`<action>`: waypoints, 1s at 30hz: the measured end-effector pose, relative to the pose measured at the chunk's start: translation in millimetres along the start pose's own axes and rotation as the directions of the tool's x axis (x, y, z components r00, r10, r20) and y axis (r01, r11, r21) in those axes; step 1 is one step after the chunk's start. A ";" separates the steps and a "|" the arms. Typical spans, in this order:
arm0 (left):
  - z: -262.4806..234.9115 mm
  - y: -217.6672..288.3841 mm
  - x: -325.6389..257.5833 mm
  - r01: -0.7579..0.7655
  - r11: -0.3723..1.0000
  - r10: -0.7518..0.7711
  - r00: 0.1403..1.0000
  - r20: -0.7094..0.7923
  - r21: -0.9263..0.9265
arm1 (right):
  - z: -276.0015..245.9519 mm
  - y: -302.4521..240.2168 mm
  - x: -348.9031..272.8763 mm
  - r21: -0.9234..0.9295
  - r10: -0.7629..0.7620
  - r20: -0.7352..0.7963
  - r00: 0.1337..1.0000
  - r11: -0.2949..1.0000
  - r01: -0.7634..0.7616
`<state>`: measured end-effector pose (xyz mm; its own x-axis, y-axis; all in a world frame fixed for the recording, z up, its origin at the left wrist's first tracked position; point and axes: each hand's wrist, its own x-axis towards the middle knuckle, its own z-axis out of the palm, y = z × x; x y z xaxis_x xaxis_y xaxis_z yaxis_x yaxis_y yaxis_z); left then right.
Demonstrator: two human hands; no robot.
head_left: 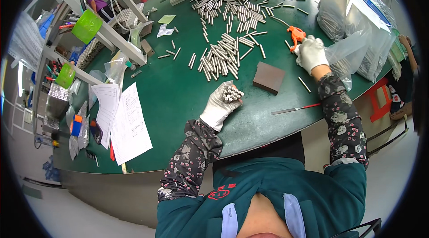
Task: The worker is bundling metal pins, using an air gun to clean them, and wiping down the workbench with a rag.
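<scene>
My left hand (215,109), in a white glove, is closed round a bundle of short metal pins (232,93), their round ends facing up. It is just in front of a heap of loose pins (221,57) on the green table. My right hand (313,54), also gloved, is closed on an orange air blow gun (296,34), whose thin nozzle points away to the far left. The hand hides part of the gun's handle. A brown square block (269,78) lies between my hands, and a single pin (304,84) is close to my right forearm.
More pins (237,7) spread across the back. Plastic bags of pins (357,54) stand at the right. A file with a red handle (295,109) lies by the front edge. Papers (129,124) and a grey rack (114,36) are at left. Other people sit nearby.
</scene>
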<state>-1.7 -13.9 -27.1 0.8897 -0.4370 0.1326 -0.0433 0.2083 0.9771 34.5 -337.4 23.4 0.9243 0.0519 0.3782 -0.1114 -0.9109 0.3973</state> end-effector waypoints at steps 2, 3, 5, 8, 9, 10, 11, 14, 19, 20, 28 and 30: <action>2.3 2.0 -1.7 -0.007 0.996 0.006 1.000 0.003 0.089 | -15.8 13.3 -3.0 0.340 0.136 0.050 0.989 0.929 -0.145; 3.0 3.8 -2.4 0.003 0.999 -0.003 1.000 -0.005 0.039 | -7.1 21.0 -0.3 0.464 0.216 0.069 0.974 0.857 -0.223; 4.9 4.3 -0.9 0.012 1.000 -0.012 1.000 -0.005 -0.012 | 14.8 41.6 3.0 0.814 0.284 0.240 0.928 0.462 -0.352; 4.6 3.2 0.6 0.019 0.999 -0.019 1.000 -0.005 0.033 | 52.0 63.9 6.0 0.896 0.287 0.395 0.873 -0.331 -0.297; 4.9 3.4 1.5 0.017 0.999 -0.018 1.000 0.007 0.037 | 61.0 68.1 6.9 0.767 0.293 0.473 0.831 -0.602 -0.224; 6.0 3.7 2.8 0.016 0.999 -0.017 1.000 0.023 0.041 | 67.0 71.5 9.8 0.693 0.332 0.474 0.816 -0.712 -0.113; 7.8 3.3 3.8 0.015 0.999 -0.017 0.999 0.030 0.040 | 71.7 80.2 13.0 0.637 0.334 0.473 0.816 -0.769 -0.054; 1.9 3.7 0.4 -0.004 0.997 0.003 1.000 0.004 0.074 | 0.1 36.0 10.1 0.859 0.397 0.236 0.887 -0.511 0.001; 9.8 7.9 0.1 0.086 0.991 -0.086 0.996 0.002 -0.104 | -111.5 -97.8 -24.3 0.789 0.005 -0.507 0.862 0.405 0.462; -6.1 -7.1 4.0 0.210 0.707 -0.197 0.976 0.097 -0.675 | -116.6 -125.7 -31.6 0.752 -0.079 -0.537 0.840 0.405 0.520; 6.7 14.1 22.3 -0.183 0.186 0.224 0.965 0.139 0.965 | -108.9 -177.4 -14.7 0.893 -0.097 -0.093 0.991 0.432 0.126; 5.3 12.6 23.0 -0.253 0.713 0.270 0.960 0.077 0.653 | -108.4 -172.5 -4.4 0.886 -0.151 0.046 0.987 0.463 0.029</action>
<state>15.7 -26.0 -10.9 0.8072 -0.4308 0.4035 -0.5529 -0.3126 0.7724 10.1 -136.1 43.8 0.9465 0.1695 0.2748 0.2987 -0.7825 -0.5463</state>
